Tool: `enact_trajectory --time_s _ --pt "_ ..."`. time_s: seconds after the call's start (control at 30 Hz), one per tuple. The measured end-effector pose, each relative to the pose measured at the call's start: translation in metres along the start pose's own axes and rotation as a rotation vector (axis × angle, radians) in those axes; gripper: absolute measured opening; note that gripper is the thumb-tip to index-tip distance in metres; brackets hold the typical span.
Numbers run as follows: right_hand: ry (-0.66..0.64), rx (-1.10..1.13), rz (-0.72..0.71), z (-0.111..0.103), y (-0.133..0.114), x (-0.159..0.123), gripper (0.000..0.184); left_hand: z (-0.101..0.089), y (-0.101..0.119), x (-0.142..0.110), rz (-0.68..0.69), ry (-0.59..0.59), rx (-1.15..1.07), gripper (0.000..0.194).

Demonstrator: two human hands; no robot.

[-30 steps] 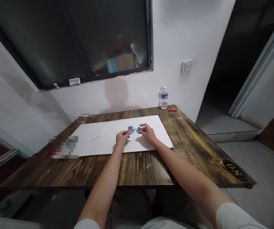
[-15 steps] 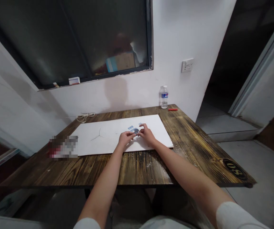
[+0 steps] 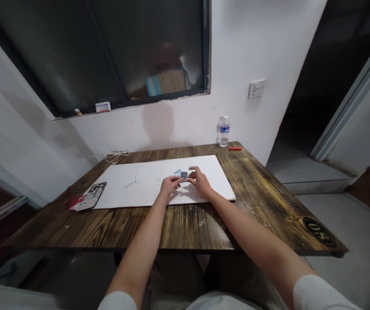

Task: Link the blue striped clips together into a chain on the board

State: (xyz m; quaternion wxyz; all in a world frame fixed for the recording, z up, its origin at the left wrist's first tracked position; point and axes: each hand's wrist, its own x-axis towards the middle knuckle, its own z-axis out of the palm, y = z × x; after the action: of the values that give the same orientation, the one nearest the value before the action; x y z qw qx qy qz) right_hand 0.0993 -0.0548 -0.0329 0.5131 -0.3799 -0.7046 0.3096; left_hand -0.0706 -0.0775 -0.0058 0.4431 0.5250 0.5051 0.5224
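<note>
Between my two hands is a small dark blue-grey patterned piece [image 3: 184,175], too small to name its kind. My left hand [image 3: 171,185] pinches its left side. The thumb of my right hand [image 3: 199,181] meets its right lower edge, while the index finger is raised and bent above. Just behind the piece, a small blue-and-white printed piece [image 3: 177,172] lies on the white board [image 3: 152,169]. Another small pale piece is partly hidden by my right fingertips. Black lines [image 3: 135,181] mark the board on the left.
A patterned phone-like object [image 3: 94,196] and red cords [image 3: 74,200] lie at the board's left end. A coiled white cable [image 3: 116,156], a water bottle [image 3: 224,132] and a red pen-like stick [image 3: 235,149] are along the back of the wooden table [image 3: 114,228].
The small dark piece has turned a little between my fingers and shows more of its face. My hands stay nearly in place; the view has shifted slightly.
</note>
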Motion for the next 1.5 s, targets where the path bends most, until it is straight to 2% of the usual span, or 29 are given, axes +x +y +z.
enact_trajectory --time_s 0.13,0.27,0.33,0.43,0.5,0.57,0.67,0.83,0.93,1.03,1.23,1.4,1.5 --pt "-0.019 -0.079 -0.025 0.004 -0.009 -0.002 0.036 -0.007 0.0 0.008 0.0 0.165 -0.221 0.038" --pt "-0.185 -0.357 -0.3 0.017 -0.02 -0.011 0.038 -0.017 0.005 0.012 0.016 0.301 -0.489 0.041" --pt "-0.293 -0.484 -0.39 0.026 -0.024 -0.018 0.05 -0.021 0.009 0.011 0.032 0.333 -0.582 0.04" --pt "-0.436 -0.632 -0.423 0.038 -0.025 -0.029 0.069 -0.023 0.012 0.008 0.034 0.353 -0.64 0.036" --pt "-0.537 -0.674 -0.44 0.042 -0.025 -0.033 0.073 -0.022 0.013 0.008 0.025 0.356 -0.651 0.035" --pt "-0.585 -0.687 -0.445 0.042 -0.028 -0.034 0.071 -0.022 0.012 0.008 0.02 0.352 -0.661 0.034" --pt "-0.561 -0.688 -0.442 0.038 -0.036 -0.031 0.061 -0.022 0.011 0.008 0.016 0.35 -0.67 0.033" --pt "-0.502 -0.68 -0.439 0.03 -0.046 -0.023 0.029 -0.022 0.012 0.008 0.01 0.353 -0.665 0.033" --pt "-0.421 -0.688 -0.41 0.029 -0.04 -0.02 0.03 -0.022 0.012 0.008 0.002 0.357 -0.655 0.034" --pt "-0.349 -0.655 -0.308 0.029 -0.03 -0.016 0.033 -0.022 0.011 0.009 -0.007 0.358 -0.647 0.035" --pt "-0.26 -0.467 -0.145 0.022 -0.014 -0.01 0.014 -0.023 0.01 0.01 0.0 0.367 -0.613 0.035" --pt "-0.282 -0.571 -0.079 0.019 -0.008 -0.011 0.037 -0.023 0.008 0.011 -0.004 0.351 -0.608 0.035" --pt "-0.334 -0.622 -0.092 0.021 -0.008 -0.013 0.038 -0.023 0.008 0.011 -0.012 0.346 -0.62 0.035"
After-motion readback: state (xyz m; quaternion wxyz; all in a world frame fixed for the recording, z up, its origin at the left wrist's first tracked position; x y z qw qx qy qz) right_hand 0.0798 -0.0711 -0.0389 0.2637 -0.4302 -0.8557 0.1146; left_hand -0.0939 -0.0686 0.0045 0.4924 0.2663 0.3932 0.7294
